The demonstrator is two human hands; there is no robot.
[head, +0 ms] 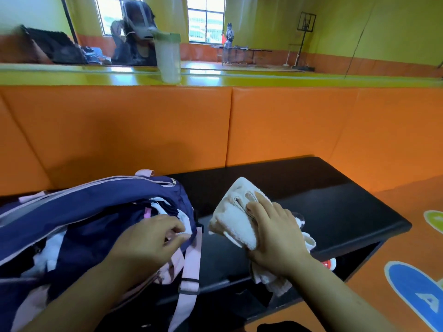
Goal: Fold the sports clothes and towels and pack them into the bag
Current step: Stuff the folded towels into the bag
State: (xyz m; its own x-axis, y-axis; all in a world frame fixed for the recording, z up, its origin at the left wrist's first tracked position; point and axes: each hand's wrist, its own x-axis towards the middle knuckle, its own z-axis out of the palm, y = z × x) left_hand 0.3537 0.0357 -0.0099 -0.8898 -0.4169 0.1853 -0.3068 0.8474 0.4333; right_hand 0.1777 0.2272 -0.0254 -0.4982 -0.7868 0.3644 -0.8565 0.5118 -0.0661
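The bag (96,202) is lying on the left end of the desk (335,207), its mouth gaping toward the right with clothes (51,248) showing inside. The left hand (148,240) is pinching the rim of that mouth. The right hand (275,233) is gripping a folded towel (236,216), holding it just beside the opening, above the desk. The desk's right half is lying bare out to its corner. A padded wall (143,130) is closing off the far edge.

Daylight is pouring in from the bright, washed-out windows (206,20), glaring off the glossy yellow ledge (287,79). Wide-angle distortion is bending the edges; the whole picture is looking soft, slightly blurred.
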